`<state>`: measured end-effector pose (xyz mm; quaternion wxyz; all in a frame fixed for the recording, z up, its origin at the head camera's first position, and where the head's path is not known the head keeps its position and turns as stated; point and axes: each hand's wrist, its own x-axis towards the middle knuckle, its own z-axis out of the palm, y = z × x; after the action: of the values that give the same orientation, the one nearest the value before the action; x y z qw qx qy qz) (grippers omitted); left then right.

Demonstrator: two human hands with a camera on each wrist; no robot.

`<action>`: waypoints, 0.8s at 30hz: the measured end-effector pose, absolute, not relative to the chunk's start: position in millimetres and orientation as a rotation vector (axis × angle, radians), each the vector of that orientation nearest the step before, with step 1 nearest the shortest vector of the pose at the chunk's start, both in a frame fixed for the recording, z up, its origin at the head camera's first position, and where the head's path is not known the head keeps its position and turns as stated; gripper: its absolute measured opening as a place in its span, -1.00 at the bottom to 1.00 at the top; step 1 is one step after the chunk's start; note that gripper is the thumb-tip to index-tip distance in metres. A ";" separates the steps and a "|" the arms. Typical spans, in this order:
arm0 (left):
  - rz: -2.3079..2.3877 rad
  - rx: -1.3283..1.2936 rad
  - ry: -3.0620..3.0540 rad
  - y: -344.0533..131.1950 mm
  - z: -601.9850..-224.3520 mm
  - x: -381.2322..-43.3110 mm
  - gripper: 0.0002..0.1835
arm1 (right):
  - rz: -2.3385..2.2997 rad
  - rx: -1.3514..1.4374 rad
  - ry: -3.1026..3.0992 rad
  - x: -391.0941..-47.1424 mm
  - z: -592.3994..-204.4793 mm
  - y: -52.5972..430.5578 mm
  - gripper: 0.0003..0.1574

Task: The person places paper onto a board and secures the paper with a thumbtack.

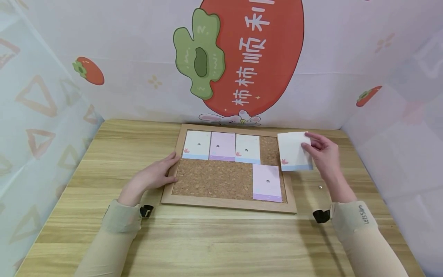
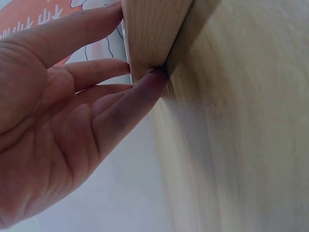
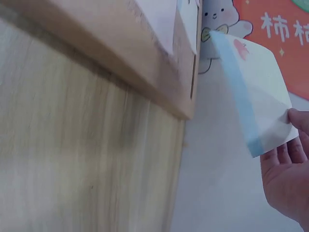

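A wood-framed corkboard (image 1: 214,179) lies on the table. My left hand (image 1: 154,176) touches its left frame edge with fairly straight fingers; in the left wrist view a fingertip (image 2: 157,77) meets the frame's side (image 2: 149,34). Above the board's right edge, my right hand (image 1: 323,154) pinches a white note sheet (image 1: 294,152) with a blue bottom band and a small red picture. The right wrist view shows the thumb on the sheet's face (image 3: 263,92) and fingers behind it. A row of white and purple notes (image 1: 222,144) and one lower purple note (image 1: 266,177) bear small round pins.
A small silver pin (image 1: 320,187) lies on the wooden table (image 1: 221,242), right of the board. Behind stands a white backdrop (image 1: 138,96) printed with persimmons, and more printed cloth (image 1: 31,127) borders the left side.
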<state>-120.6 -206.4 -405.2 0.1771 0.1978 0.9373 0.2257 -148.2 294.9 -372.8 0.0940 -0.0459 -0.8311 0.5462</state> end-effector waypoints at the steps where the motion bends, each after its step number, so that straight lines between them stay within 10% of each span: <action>1: 0.643 0.564 2.653 -206.1 -405.2 -120.5 -0.21 | 1.627 -0.119 -2.467 -147.9 -372.0 291.9 -0.44; 24: 0.658 0.573 2.649 -206.6 -406.5 -121.1 -0.23 | 1.744 0.236 -2.681 -135.6 -410.3 191.9 -0.58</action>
<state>-121.1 -206.6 -406.5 0.1753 0.2024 0.9351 0.2323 -135.6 191.9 -410.3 -0.0329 0.0736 -0.8356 0.5434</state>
